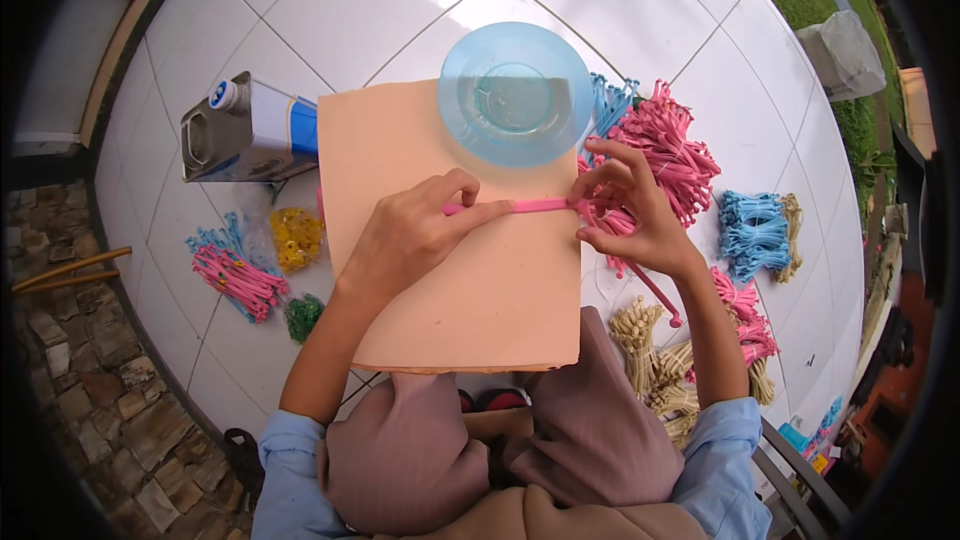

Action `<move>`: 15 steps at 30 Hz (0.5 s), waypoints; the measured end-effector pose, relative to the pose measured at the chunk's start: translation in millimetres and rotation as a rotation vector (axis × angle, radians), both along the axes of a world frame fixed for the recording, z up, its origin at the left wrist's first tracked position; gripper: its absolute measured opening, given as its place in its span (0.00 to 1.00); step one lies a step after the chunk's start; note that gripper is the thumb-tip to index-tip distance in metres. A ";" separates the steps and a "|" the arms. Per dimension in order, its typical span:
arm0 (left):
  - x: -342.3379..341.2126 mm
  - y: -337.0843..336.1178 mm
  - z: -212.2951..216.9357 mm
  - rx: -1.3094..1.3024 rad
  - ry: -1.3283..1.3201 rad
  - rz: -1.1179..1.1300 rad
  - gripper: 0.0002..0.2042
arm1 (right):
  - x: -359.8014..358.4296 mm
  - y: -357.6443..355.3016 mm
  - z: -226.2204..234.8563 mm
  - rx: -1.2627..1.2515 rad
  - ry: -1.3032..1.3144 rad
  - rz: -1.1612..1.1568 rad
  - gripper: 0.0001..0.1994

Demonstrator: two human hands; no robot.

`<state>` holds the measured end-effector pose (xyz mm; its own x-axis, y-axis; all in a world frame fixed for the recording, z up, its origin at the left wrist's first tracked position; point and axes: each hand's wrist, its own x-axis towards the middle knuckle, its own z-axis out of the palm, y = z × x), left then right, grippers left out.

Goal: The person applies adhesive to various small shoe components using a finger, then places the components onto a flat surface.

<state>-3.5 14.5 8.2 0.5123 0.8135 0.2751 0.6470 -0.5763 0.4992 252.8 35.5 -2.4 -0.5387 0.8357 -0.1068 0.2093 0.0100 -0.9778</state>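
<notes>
A peach-coloured board (pixel 450 290) lies in front of me above my knees. Across it runs a narrow pink strip (pixel 540 205). My left hand (pixel 415 225) is closed on the strip's left part, its thumb lying along it and the fingertips near the rounded left end. At the strip's right end, my right hand (pixel 635 205) has its thumb and forefinger apart, the forefinger's tip close to or touching it. Beyond my hands a round translucent blue dish (pixel 460 105) rests on the board's far edge, holding what looks like clear liquid. Beside my right hand lies a heap of pink strips (pixel 668 155).
A metal can (pixel 255 130) stands left of the board. Near it are a bag of yellow pieces (pixel 298 238), a pink bundle (pixel 240 282) and green pieces (pixel 303 320). On the right lie blue bundles (pixel 750 235) and cream bundles (pixel 637 335) on white tiles (pixel 350 20).
</notes>
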 end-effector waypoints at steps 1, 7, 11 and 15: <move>-0.3 -0.4 0.7 0.001 -0.003 0.000 0.18 | 0.0 -1.1 -0.2 0.008 0.011 -0.002 0.35; -0.1 -0.5 -3.3 -0.002 0.012 0.013 0.17 | -0.3 -6.6 -11.5 0.047 0.029 -0.042 0.35; -0.5 -0.8 -3.4 -0.014 0.003 0.013 0.16 | 0.4 -13.3 -21.7 0.096 0.071 -0.103 0.35; -0.6 -0.1 -7.4 0.014 -0.014 0.000 0.16 | 0.3 -22.5 -30.4 0.320 0.013 -0.107 0.31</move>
<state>-4.1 14.4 0.8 0.5087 0.8093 0.2937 0.6400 -0.5837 0.4997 253.1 13.0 -32.8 -0.4456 0.8777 0.1766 0.2137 0.2958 -0.9310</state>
